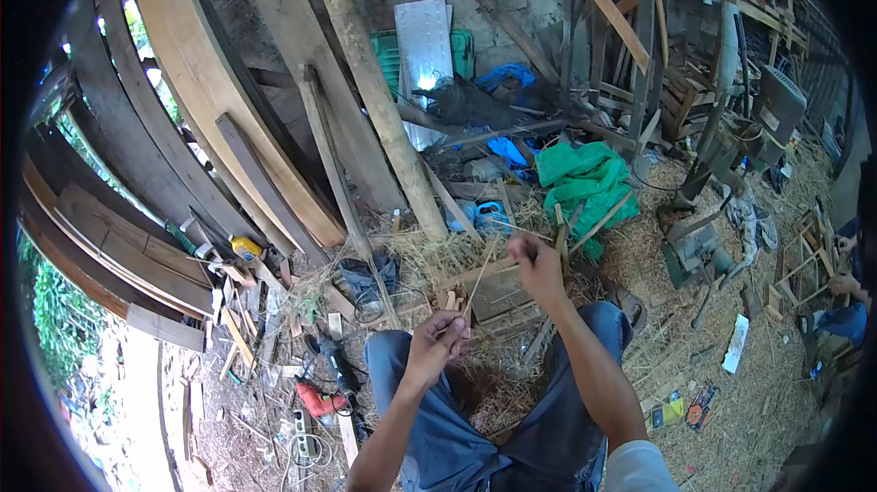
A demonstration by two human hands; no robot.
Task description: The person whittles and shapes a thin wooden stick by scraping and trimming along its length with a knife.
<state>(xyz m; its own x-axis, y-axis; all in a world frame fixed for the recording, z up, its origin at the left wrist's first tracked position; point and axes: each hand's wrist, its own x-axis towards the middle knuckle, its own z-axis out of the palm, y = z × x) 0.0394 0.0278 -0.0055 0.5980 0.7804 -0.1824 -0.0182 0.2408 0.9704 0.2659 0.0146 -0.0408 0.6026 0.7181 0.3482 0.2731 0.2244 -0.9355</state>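
Note:
My left hand (438,346) is closed in front of my left knee, pinching the lower end of a thin pale strip (478,284). The strip slants up and to the right toward my right hand. My right hand (536,265) is raised higher, its fingers curled together; whatever it holds is too small to make out. Under and between the hands lies a low wooden block (498,296) with straw around it.
Planks (228,99) and a pole (375,81) lean at the back. A red drill (320,399) lies at left. Green sheeting (585,183) lies beyond my right hand. A machine (699,250) stands at right, and another person's hand (845,285) shows at the far right.

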